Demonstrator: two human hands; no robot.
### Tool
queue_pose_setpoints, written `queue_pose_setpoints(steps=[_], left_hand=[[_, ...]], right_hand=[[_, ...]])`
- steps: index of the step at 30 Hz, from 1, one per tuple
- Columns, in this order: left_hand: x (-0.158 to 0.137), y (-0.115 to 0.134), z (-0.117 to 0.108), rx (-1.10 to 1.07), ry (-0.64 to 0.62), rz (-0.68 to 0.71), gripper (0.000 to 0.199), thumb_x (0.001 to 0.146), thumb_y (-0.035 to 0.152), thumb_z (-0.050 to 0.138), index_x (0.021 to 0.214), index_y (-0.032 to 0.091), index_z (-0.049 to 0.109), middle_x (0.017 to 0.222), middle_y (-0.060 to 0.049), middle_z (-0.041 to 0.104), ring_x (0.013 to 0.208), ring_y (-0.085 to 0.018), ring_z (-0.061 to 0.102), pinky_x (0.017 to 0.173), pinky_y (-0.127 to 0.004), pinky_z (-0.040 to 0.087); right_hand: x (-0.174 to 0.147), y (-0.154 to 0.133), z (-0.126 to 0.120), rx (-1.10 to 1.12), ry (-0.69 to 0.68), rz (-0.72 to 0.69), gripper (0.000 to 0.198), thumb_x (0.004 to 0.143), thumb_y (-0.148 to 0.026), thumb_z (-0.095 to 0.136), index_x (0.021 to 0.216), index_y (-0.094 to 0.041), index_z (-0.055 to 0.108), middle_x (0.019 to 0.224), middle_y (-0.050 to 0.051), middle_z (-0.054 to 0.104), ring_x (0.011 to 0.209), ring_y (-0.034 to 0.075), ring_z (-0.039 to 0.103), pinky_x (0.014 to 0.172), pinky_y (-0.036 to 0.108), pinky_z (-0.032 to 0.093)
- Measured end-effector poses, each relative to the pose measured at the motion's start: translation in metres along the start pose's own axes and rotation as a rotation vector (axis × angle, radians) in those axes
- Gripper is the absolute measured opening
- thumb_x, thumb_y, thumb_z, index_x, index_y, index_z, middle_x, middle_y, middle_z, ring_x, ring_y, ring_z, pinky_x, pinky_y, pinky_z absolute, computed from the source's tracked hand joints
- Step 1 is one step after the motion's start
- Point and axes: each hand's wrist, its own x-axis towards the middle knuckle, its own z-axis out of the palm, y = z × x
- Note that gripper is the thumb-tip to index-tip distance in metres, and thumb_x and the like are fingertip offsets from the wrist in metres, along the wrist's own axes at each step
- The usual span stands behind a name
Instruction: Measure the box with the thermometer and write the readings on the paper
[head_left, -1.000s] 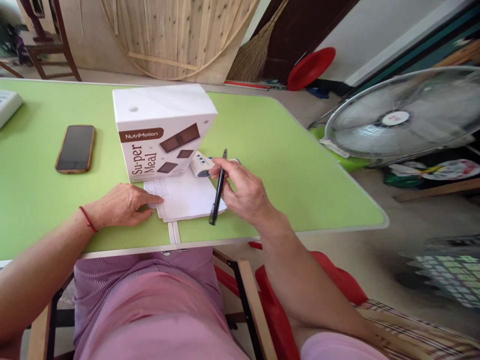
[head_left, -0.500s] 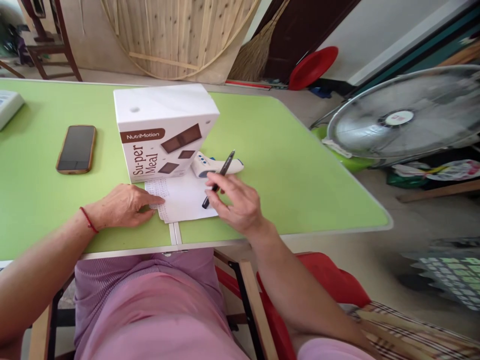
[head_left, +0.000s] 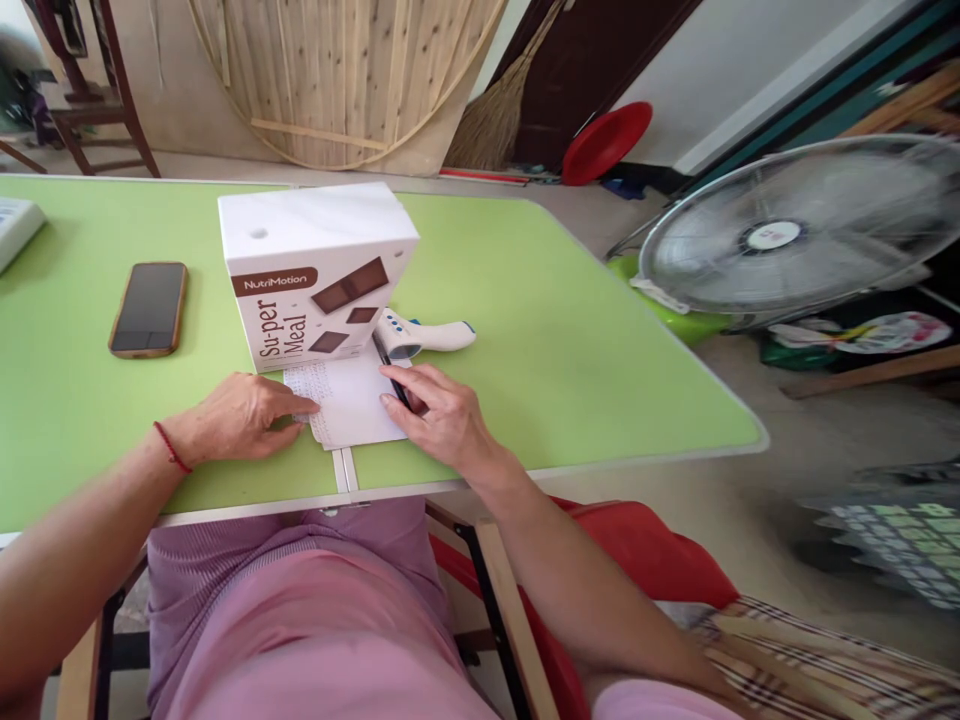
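A sheet of white paper [head_left: 356, 405] with handwriting down its left side lies on the green table. My left hand [head_left: 259, 415] rests at its left edge, index finger stretched over the written part, holding nothing. In my right hand [head_left: 442, 415] a black pen [head_left: 382, 350] is pinched over the paper's right side, its upper end leaning away toward the box. Whether the pen's lower tip touches the paper is hidden by the fingers. A white box [head_left: 300, 310] marked "NutriMotion Su-per Meal" stands upright behind the paper. Beside it lies a white handheld device [head_left: 431, 335] with blue buttons, resembling an infrared thermometer.
A phone [head_left: 148, 308] in a brown case lies left on the green table [head_left: 585, 370]. Part of a white device [head_left: 16, 228] shows at the far left. Beyond the table's right edge stands a large fan [head_left: 780, 235]. A red basin [head_left: 606, 143] leans near the doorway.
My right hand has moved left and slightly down with the pen, which now leans the other way. My left hand stays on the paper. The whole view has shifted slightly.
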Motion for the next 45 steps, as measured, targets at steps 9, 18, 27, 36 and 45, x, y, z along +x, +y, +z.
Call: queue_pose_setpoints(steps=[9, 18, 27, 36, 45], left_hand=[[-0.001, 0.004, -0.016, 0.080, 0.862, -0.135, 0.012, 0.091, 0.023, 0.062, 0.083, 0.020, 0.054, 0.057, 0.007, 0.037, 0.049, -0.005, 0.031, 0.048, -0.022, 0.029], [0.006, -0.029, 0.003, -0.268, 0.820, -0.437, 0.069, 0.081, 0.062, 0.075, 0.127, 0.022, 0.044, 0.131, -0.014, 0.055, 0.117, -0.024, 0.061, 0.091, -0.037, 0.058], [0.009, -0.035, 0.003, -0.427, 0.579, -0.512, 0.074, 0.078, 0.061, 0.078, 0.129, 0.016, 0.049, 0.138, -0.019, 0.058, 0.123, -0.030, 0.063, 0.098, -0.043, 0.060], [0.010, -0.019, -0.005, -0.501, 0.649, -0.586, 0.081, 0.064, 0.064, 0.087, 0.125, 0.019, 0.060, 0.126, -0.012, 0.069, 0.111, -0.030, 0.069, 0.095, -0.043, 0.060], [0.011, -0.003, -0.012, -0.639, 0.544, -0.663, 0.075, 0.065, 0.067, 0.084, 0.117, 0.017, 0.062, 0.118, -0.013, 0.073, 0.099, -0.030, 0.070, 0.075, -0.038, 0.060]], right_hand=[[0.000, -0.004, -0.002, 0.032, -0.022, 0.043, 0.026, 0.083, -0.026, 0.062, 0.104, -0.019, 0.077, 0.089, 0.006, 0.070, 0.057, 0.012, 0.056, 0.058, 0.026, 0.054], [0.002, -0.003, 0.002, -0.044, -0.011, 0.029, 0.023, 0.087, -0.020, 0.057, 0.094, -0.017, 0.078, 0.071, 0.003, 0.070, 0.054, 0.010, 0.056, 0.055, 0.023, 0.046], [0.002, 0.000, 0.003, -0.059, -0.006, -0.038, 0.024, 0.092, -0.021, 0.056, 0.095, -0.016, 0.079, 0.073, 0.004, 0.071, 0.058, 0.011, 0.060, 0.057, 0.023, 0.047], [0.003, -0.002, 0.000, -0.086, -0.013, -0.065, 0.023, 0.093, -0.020, 0.056, 0.097, -0.014, 0.078, 0.075, 0.004, 0.072, 0.059, 0.011, 0.061, 0.058, 0.022, 0.047], [0.004, 0.000, 0.001, -0.108, -0.021, -0.039, 0.024, 0.093, -0.024, 0.054, 0.092, -0.016, 0.077, 0.067, 0.004, 0.068, 0.057, 0.013, 0.058, 0.056, 0.023, 0.042]])
